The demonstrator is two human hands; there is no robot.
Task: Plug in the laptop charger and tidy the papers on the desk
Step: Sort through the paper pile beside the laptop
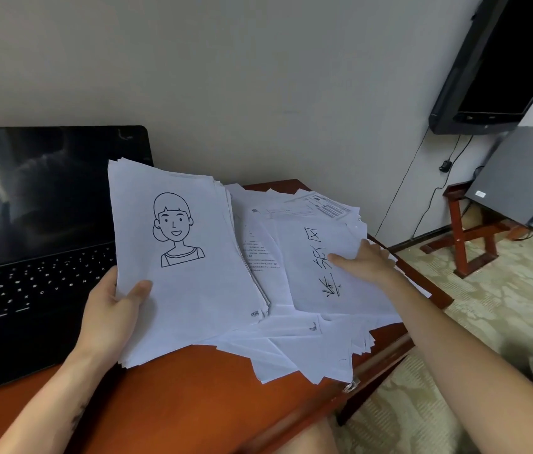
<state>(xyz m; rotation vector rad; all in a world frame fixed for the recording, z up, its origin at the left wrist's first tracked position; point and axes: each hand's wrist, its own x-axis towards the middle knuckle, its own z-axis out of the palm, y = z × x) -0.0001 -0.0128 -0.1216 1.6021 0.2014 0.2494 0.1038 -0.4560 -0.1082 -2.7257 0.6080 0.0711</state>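
My left hand [112,309] grips the left edge of a thick stack of white papers [189,290], thumb on top; the top sheet bears a line drawing of a person. The stack is tilted above the desk, partly in front of the open black laptop [29,240]. My right hand [365,262] pinches a sheet with large handwritten characters [317,280], thumb on top, in the loose spread of papers [307,345] over the desk's right half. No charger is in view.
The red-brown wooden desk [193,394] stands against a pale wall, its right edge near my right arm. To the right are a wall-mounted black TV [501,60], hanging cables [402,188], a grey box [520,178] on a red wooden stand, and patterned carpet.
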